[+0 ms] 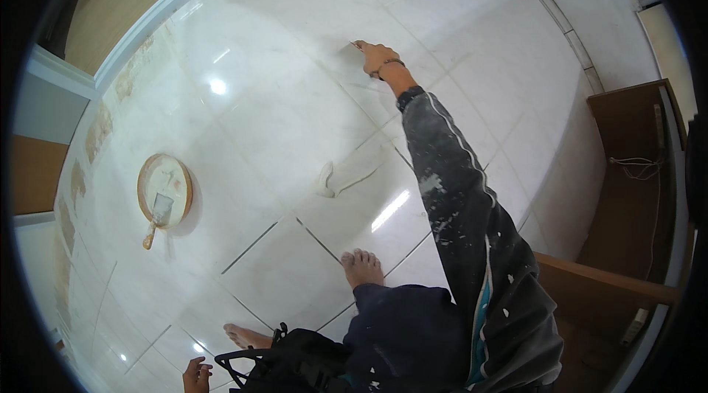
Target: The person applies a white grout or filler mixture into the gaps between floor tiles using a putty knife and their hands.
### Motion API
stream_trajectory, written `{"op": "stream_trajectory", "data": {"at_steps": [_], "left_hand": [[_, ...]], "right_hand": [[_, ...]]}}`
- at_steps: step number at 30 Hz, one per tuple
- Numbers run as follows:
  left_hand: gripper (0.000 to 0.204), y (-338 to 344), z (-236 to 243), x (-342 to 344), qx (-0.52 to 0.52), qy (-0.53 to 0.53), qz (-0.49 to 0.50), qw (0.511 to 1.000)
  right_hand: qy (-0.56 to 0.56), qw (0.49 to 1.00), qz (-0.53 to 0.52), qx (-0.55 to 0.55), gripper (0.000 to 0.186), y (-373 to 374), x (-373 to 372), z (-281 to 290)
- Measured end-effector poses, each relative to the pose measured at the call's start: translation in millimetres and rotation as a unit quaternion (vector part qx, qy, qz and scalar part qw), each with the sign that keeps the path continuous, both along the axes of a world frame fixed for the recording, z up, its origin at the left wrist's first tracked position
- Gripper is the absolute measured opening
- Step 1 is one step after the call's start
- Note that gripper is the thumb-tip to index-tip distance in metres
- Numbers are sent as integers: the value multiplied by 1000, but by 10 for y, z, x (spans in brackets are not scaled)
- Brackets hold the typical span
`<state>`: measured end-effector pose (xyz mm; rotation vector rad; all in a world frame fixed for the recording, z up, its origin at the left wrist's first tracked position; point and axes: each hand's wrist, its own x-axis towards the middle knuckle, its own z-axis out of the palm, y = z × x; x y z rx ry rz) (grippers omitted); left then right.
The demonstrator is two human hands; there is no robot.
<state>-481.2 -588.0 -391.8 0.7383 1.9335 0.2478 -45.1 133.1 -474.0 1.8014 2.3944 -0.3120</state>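
I judge the joint-filling partway done: pale joints (250, 160) run right of the bowl (189, 197), dark joints (319, 241) lower right, a paste smear (325, 179) between. Well up-right of the bowl, my right hand (377, 58) pinches a flat blade (349, 55), fingers closed; my left hand (197, 376), below the bowl, half-curls, contents unclear

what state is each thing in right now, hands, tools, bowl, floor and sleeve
Right hand: closed on the scraper, arm stretched out
Scraper: held, blade low at the tiles
Left hand: fingers curled, whether it holds anything is unclear
Bowl: upright, white paste inside
Spatula: resting in the bowl, handle over the rim
Floor: pale smears, some joints dark
Sleeve: spotted white
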Motion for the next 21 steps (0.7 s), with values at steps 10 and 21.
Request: {"op": "stream_trajectory", "data": {"at_steps": [10,21], "left_hand": [[33,2,-160,236,30,-17,-201,979],[30,174,-101,27,8,1,-54,998]], "right_hand": [[35,975,221,6,45,-716,-848,-159],[10,950,306,-62,67,-856,377,164]]}}
